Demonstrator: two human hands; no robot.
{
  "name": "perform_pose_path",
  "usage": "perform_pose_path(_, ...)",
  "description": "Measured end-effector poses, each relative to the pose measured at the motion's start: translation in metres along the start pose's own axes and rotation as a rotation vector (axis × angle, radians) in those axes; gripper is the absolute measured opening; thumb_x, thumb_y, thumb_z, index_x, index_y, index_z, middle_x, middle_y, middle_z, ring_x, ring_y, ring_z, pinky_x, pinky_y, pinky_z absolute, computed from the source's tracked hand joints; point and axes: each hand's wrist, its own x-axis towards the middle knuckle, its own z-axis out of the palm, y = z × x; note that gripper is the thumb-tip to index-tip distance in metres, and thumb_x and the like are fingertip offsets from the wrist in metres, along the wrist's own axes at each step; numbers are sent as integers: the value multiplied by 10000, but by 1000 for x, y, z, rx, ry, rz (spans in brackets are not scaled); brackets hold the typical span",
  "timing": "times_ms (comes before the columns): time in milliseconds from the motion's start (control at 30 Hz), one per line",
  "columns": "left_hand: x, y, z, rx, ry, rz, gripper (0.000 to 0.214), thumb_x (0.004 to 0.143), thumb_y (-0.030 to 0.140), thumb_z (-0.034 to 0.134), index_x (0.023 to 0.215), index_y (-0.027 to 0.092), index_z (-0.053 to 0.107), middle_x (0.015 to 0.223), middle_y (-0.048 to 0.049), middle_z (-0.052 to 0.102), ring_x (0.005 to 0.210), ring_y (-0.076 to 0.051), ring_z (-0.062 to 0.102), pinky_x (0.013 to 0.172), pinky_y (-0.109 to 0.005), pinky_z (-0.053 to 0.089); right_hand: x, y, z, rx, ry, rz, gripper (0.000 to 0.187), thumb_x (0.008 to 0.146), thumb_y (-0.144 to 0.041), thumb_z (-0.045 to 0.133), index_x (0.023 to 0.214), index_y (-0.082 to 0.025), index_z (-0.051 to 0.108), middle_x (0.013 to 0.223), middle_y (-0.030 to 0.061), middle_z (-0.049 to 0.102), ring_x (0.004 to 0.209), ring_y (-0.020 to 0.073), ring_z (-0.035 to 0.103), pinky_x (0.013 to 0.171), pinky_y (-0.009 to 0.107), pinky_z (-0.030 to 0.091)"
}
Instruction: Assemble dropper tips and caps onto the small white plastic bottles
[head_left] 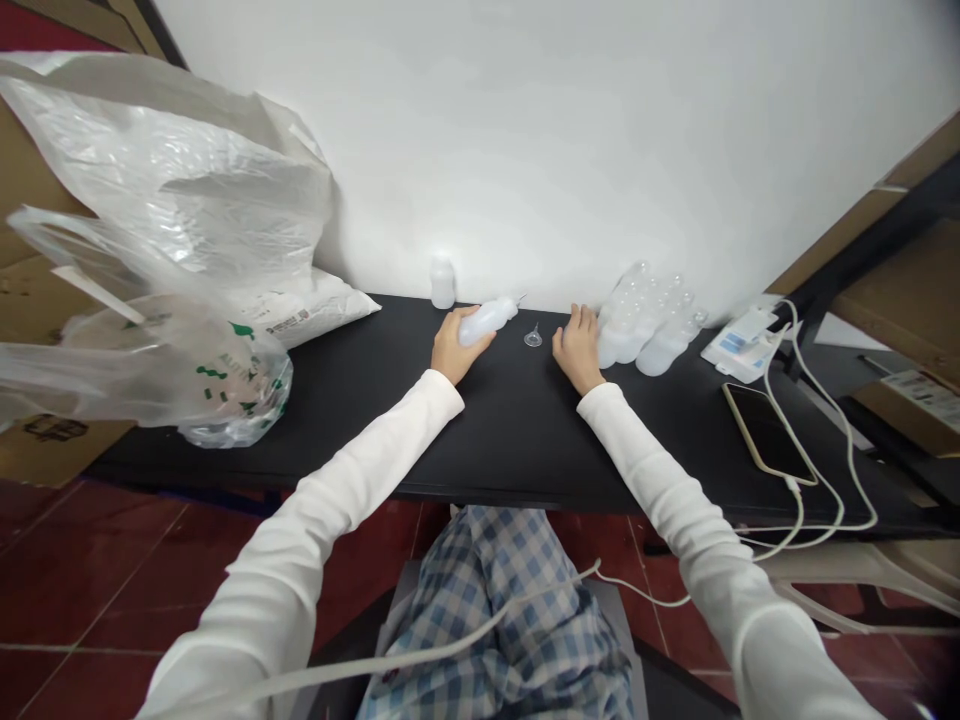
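Note:
My left hand [454,345] is wrapped round a white translucent plastic bottle [480,322], which it holds tilted with its neck toward the right. Something thin and pointed shows at the bottle's neck, too small to make out. My right hand [577,348] rests on the tabletop with its fingers loosely stretched and nothing visible in them. Close on its right stands a cluster of several white bottles [652,358] with clear rounded tops. Between my hands sits a small clear plastic piece [533,338] with a round base and a thin upright tip. Against the wall another white bottle [442,283] stands upright.
The black table [480,440] meets a white wall [525,140]. Large plastic sacks [225,190] and a clear bag [225,375] crowd the left. A phone [769,432], a white power strip [742,345] and cables lie right. One cable [480,630] crosses my lap.

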Motion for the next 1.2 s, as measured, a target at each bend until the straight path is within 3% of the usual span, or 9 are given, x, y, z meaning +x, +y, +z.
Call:
perform_pose_path(133,-1,0,2,-14,7,-26,432,809,336,803,1193,242,630,1287,-79,714,1225,-264,658,1091,-421,500,4,2,17,7,-46,52,564,975,-223,410,1493,1,418,1534,341,433,1517,443,343,1202,687,306)
perform_pose_path(267,-1,0,3,-31,16,-27,438,810,352,799,1196,232,630,1288,-86,713,1229,-263,656,1098,-419,488,9,3,23,150,-84,-15,511,991,-253,439,1490,-145,460,1531,232,456,1467,320,444,1197,549,400)
perform_pose_path(367,-1,0,2,-54,18,-65,441,803,365,802,1188,233,632,1284,-83,713,1218,-261,657,1090,-415,489,10,6,25,246,-63,-5,468,965,-303,534,1417,-179,524,1376,191,570,1301,285,567,1135,501,464)
perform_pose_path(500,1,1,2,-107,5,-133,451,786,369,813,1175,222,639,1281,-85,715,1206,-262,653,1085,-414,485,12,10,22,385,57,81,417,935,-394,609,1302,-201,567,1263,151,631,1174,271,590,1076,487,487)
perform_pose_path(633,1,3,1,-176,-25,-187,471,765,380,820,1169,207,650,1259,-86,722,1178,-266,656,1061,-415,491,10,7,14,466,239,162,526,928,-535,622,1340,-221,527,1316,148,582,1182,276,564,1058,481,484)
perform_pose_path(733,1,3,0,-219,-114,-192,490,738,418,832,1151,214,666,1239,-74,729,1156,-263,660,1040,-407,499,5,2,9,506,307,218,593,946,-665,543,1336,-220,519,1265,138,574,1053,245,609,922,409,542)
perform_pose_path(900,2,3,-1,-263,-297,-103,516,704,466,849,1130,228,682,1252,-70,728,1184,-263,657,1047,-394,500,-5,-4,7,669,182,228,665,936,-815,382,1277,-262,519,1100,91,579,886,205,620,728,333,549)
perform_pose_path(1067,2,4,-1,-297,-351,-60,545,673,518,855,1098,219,694,1234,-68,734,1160,-247,671,1016,-369,517,-18,-21,-7,793,-41,145,663,870,-827,521,1241,-277,525,1154,94,616,991,225,643,843,366,576)
perform_pose_path(1200,3,6,-2,-394,-436,-180,580,645,594,846,1035,196,688,925,-38,754,752,-169,692,643,-264,533,-25,-37,-21,838,-119,52,600,833,-784,630,1156,-281,568,1194,99,640,1133,256,643,969,408,562)
